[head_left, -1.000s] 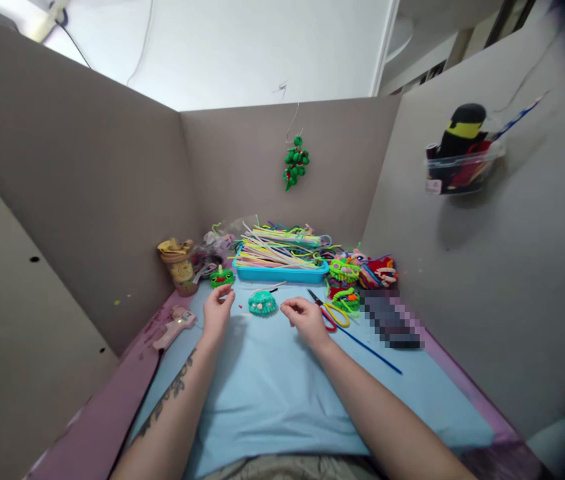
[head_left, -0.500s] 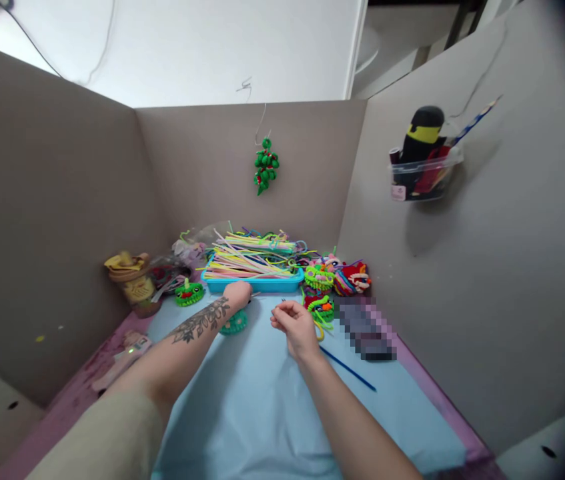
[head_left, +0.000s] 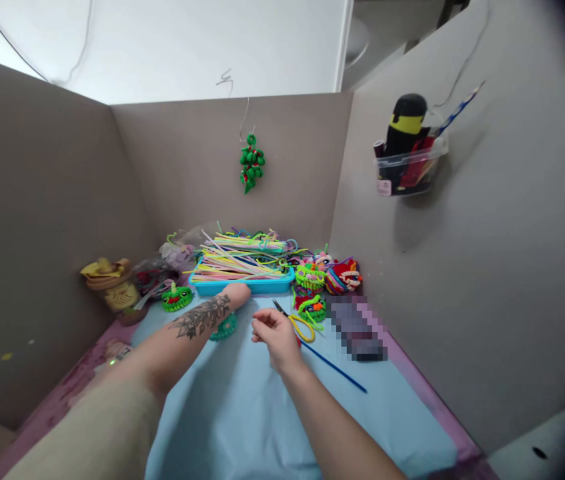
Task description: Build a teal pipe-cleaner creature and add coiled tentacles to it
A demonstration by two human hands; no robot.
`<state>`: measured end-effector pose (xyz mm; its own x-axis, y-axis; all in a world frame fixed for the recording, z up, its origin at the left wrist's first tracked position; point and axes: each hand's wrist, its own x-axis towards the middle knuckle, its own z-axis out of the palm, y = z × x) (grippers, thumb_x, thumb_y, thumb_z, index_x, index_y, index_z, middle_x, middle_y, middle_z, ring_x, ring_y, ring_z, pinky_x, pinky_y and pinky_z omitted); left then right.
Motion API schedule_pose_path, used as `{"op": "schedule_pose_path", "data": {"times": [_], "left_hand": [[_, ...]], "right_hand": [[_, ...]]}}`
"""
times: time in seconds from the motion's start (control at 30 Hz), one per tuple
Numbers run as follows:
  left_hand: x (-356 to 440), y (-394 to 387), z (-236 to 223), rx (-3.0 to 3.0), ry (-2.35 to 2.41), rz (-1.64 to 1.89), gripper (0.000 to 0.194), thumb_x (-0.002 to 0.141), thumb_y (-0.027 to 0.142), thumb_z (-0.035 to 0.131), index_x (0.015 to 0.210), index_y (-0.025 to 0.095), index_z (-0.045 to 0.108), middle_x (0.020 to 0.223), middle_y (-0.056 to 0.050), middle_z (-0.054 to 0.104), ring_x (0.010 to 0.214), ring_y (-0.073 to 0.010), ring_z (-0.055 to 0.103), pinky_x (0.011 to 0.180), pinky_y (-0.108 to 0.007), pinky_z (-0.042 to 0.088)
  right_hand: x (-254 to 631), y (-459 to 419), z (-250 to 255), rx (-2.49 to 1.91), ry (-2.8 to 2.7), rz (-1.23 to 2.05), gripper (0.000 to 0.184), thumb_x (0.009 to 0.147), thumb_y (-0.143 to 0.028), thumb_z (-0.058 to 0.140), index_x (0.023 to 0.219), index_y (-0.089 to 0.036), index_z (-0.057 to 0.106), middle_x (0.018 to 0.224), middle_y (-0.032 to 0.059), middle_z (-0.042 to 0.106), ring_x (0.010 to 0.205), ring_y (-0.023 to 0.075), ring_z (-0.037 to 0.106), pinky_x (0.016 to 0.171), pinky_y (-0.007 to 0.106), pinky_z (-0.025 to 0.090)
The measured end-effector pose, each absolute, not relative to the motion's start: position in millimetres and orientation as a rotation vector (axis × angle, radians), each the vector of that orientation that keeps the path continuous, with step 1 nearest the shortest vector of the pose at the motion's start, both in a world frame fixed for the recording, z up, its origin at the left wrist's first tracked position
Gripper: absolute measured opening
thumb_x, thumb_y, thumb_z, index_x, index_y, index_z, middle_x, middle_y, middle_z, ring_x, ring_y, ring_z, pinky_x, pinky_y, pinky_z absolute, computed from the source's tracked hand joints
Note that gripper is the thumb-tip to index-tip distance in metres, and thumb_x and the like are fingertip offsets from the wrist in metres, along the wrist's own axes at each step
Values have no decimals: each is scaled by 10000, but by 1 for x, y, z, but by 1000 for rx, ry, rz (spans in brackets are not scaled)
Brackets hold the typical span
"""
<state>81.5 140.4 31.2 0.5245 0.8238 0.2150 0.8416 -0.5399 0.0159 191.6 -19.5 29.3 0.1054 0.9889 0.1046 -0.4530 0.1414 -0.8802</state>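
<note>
My left hand (head_left: 238, 293) reaches forward to the front edge of the blue tray (head_left: 267, 287); its fingers are hidden from me. Under that forearm a teal fuzzy piece (head_left: 226, 327) lies on the cloth, partly covered. My right hand (head_left: 273, 333) hovers over the cloth to the right of it, fingers curled and thumb pressed in; anything between the fingertips is too small to make out. Close behind this hand lie scissors (head_left: 303, 329) with yellow and red handles. A dark blue pipe cleaner (head_left: 335, 368) stretches across the cloth to the right.
Colourful pipe cleaners (head_left: 242, 257) fill the tray. Green fuzzy pieces lie on both sides, one (head_left: 177, 298) at left. A blurred-out dark object (head_left: 357, 330) lies right, a cup (head_left: 112, 287) and a pink glue gun (head_left: 112, 357) left. Grey panels (head_left: 202, 173) enclose the table.
My left hand has moved forward and right to the tray's edge, its forearm now partly covering the teal piece. My right hand stays curled over the cloth. The view has turned to the right.
</note>
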Motion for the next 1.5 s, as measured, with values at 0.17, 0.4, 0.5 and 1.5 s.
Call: {"op": "schedule_pose_path", "data": {"times": [0.17, 0.4, 0.5, 1.5], "left_hand": [[74, 134, 48, -2702, -1358, -22, 122, 764, 97, 599, 645, 103, 623, 660, -82, 625, 622, -165, 578, 615, -279, 449], [40, 116, 97, -2566, -1175, -196, 214, 847, 143, 416, 951, 124, 602, 933, -140, 627, 793, -210, 602, 668, -298, 445], [20, 108, 120, -2407, -1188, -584, 186, 854, 182, 403, 908, 148, 578, 904, -103, 619, 878, -200, 585, 758, -291, 446], [4, -28, 9, -2655, -1736, -1469, 230, 863, 311, 488, 946, 197, 669, 915, -56, 705, 796, -168, 633, 725, -254, 472]], "right_hand": [[192, -17, 25, -794, -870, 1214, 174, 636, -247, 675, 790, -176, 639, 629, -42, 569, 518, 79, 513, 451, 192, 478], [191, -15, 19, -804, -894, 1227, 251, 642, -337, 712, 814, -159, 675, 655, -19, 604, 517, 85, 537, 494, 222, 501], [191, -15, 16, -832, -896, 1205, 259, 644, -345, 714, 814, -150, 692, 621, -9, 615, 526, 102, 559, 518, 240, 506], [169, -32, 9, -957, -1496, 663, 116, 751, -304, 639, 804, -214, 688, 826, 46, 629, 768, 175, 579, 649, 283, 475]]}}
